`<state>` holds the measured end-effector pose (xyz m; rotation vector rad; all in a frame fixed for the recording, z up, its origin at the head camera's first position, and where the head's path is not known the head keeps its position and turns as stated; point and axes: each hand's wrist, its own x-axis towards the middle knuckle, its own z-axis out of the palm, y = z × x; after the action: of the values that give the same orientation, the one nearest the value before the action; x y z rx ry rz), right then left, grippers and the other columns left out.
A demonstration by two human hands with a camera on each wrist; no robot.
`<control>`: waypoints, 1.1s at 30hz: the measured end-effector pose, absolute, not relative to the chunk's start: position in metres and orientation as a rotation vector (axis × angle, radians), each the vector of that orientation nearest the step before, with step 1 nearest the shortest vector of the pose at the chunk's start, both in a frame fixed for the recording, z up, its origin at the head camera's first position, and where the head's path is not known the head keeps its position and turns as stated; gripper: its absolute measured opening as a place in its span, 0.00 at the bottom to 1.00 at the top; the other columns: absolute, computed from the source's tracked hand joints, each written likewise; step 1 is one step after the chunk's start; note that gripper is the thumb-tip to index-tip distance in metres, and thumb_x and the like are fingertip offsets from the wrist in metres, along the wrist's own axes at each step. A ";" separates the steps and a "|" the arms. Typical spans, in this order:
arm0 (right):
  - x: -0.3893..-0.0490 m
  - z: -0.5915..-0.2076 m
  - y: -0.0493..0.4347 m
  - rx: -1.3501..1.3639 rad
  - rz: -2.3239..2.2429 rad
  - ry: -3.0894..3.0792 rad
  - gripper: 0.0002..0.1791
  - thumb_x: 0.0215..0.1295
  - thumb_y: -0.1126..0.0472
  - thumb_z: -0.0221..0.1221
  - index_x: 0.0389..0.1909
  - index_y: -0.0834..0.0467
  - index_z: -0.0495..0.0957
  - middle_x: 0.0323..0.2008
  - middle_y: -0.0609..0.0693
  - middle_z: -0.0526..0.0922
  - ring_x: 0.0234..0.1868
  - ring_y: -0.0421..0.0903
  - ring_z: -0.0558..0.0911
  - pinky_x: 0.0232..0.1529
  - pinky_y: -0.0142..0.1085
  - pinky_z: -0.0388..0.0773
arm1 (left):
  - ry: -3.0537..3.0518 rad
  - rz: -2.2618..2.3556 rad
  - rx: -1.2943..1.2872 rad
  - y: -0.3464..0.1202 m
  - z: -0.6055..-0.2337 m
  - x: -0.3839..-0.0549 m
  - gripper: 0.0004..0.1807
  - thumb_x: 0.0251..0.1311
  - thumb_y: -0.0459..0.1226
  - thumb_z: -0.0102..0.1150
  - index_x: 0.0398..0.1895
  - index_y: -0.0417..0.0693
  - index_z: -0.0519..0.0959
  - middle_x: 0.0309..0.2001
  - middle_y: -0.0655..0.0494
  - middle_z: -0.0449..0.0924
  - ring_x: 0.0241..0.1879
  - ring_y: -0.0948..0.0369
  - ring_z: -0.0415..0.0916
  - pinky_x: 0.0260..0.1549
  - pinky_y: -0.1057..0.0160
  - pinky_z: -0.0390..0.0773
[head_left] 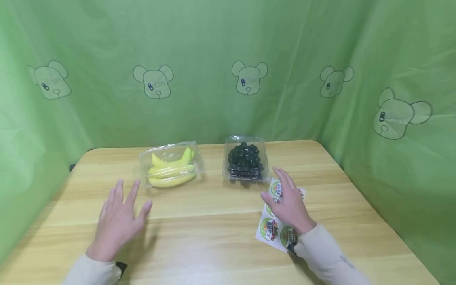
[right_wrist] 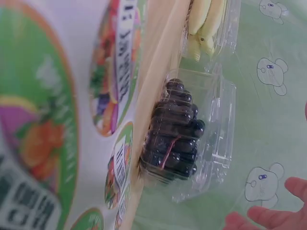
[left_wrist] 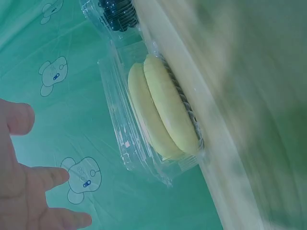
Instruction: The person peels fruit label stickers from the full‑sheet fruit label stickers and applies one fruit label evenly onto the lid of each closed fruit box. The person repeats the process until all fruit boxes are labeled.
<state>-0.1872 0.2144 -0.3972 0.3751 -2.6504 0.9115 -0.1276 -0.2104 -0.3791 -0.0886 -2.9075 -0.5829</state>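
Yellow bananas (head_left: pixel 171 180) lie in a clear plastic clamshell box (head_left: pixel 164 151) at the back left of the table. Beside it, a second clear box (head_left: pixel 246 139) contains a bunch of dark grapes (head_left: pixel 245 158). My left hand (head_left: pixel 117 221) is in front of the banana box, fingers spread and straight, holding nothing. Over a white sheet of round fruit stickers (head_left: pixel 269 229) my right hand (head_left: pixel 290 206) extends its fingers toward the grape box, and it too is bare. Part of the sheet is hidden under that hand; whether they touch I cannot tell.
The wooden table (head_left: pixel 199 245) has its far edge close to a green curtain (head_left: pixel 203 111) printed with bear heads. The curtain also hangs along the left and right sides. A small gap separates the two boxes.
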 end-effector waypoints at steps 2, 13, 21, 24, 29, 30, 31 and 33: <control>-0.192 -0.396 0.213 0.377 0.949 -2.639 0.45 0.63 0.46 0.62 0.75 0.54 0.50 0.73 0.61 0.55 0.68 0.65 0.60 0.60 0.72 0.54 | -2.915 -0.616 -0.097 -0.211 -0.377 -0.130 0.41 0.71 0.59 0.35 0.77 0.45 0.44 0.73 0.28 0.25 0.67 0.25 0.34 0.63 0.28 0.40; -0.217 -0.389 0.203 0.449 1.217 -2.607 0.43 0.66 0.53 0.61 0.75 0.58 0.50 0.71 0.62 0.57 0.62 0.65 0.68 0.60 0.59 0.68 | -2.823 -0.876 -0.030 -0.213 -0.375 -0.148 0.43 0.72 0.57 0.37 0.77 0.44 0.34 0.74 0.33 0.24 0.62 0.22 0.48 0.51 0.22 0.57; -0.228 -0.381 0.187 0.391 1.323 -2.612 0.41 0.66 0.54 0.60 0.74 0.56 0.51 0.70 0.62 0.60 0.62 0.62 0.70 0.60 0.56 0.70 | -2.797 -1.060 0.001 -0.217 -0.377 -0.159 0.43 0.73 0.55 0.38 0.77 0.45 0.31 0.74 0.33 0.25 0.67 0.25 0.40 0.58 0.23 0.47; -0.232 -0.377 0.181 0.380 1.368 -2.581 0.40 0.67 0.55 0.60 0.74 0.57 0.52 0.69 0.60 0.62 0.61 0.59 0.71 0.60 0.53 0.71 | -2.783 -1.090 -0.030 -0.217 -0.378 -0.162 0.42 0.73 0.54 0.37 0.77 0.43 0.32 0.74 0.32 0.28 0.69 0.29 0.37 0.62 0.27 0.43; -0.239 -0.373 0.171 0.361 1.409 -2.537 0.38 0.67 0.56 0.60 0.73 0.57 0.54 0.68 0.58 0.65 0.59 0.56 0.73 0.59 0.49 0.72 | -2.781 -1.136 -0.034 -0.217 -0.378 -0.168 0.42 0.74 0.54 0.37 0.77 0.43 0.32 0.74 0.32 0.29 0.69 0.29 0.37 0.63 0.28 0.43; -0.241 -0.372 0.169 0.360 1.419 -2.528 0.38 0.67 0.57 0.60 0.73 0.57 0.54 0.68 0.58 0.65 0.59 0.56 0.73 0.59 0.50 0.72 | -2.784 -1.141 -0.030 -0.217 -0.377 -0.169 0.42 0.74 0.53 0.37 0.77 0.43 0.31 0.74 0.33 0.28 0.69 0.29 0.37 0.63 0.28 0.43; -0.242 -0.371 0.167 0.359 1.427 -2.519 0.38 0.66 0.57 0.60 0.73 0.57 0.55 0.68 0.58 0.65 0.59 0.56 0.73 0.59 0.50 0.73 | -2.784 -1.149 -0.026 -0.217 -0.377 -0.170 0.42 0.74 0.53 0.37 0.77 0.43 0.31 0.74 0.33 0.28 0.69 0.29 0.37 0.63 0.28 0.43; -0.245 -0.370 0.163 0.355 1.448 -2.501 0.37 0.66 0.58 0.60 0.72 0.58 0.55 0.67 0.58 0.66 0.59 0.56 0.73 0.59 0.49 0.73 | -2.780 -1.162 -0.022 -0.217 -0.376 -0.171 0.43 0.74 0.53 0.37 0.76 0.43 0.30 0.75 0.33 0.28 0.69 0.29 0.37 0.63 0.28 0.43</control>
<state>-0.2453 0.1628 -0.3697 0.3548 -2.5006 1.4483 -0.1714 -0.2172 -0.3759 -0.0217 -2.7803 -1.1615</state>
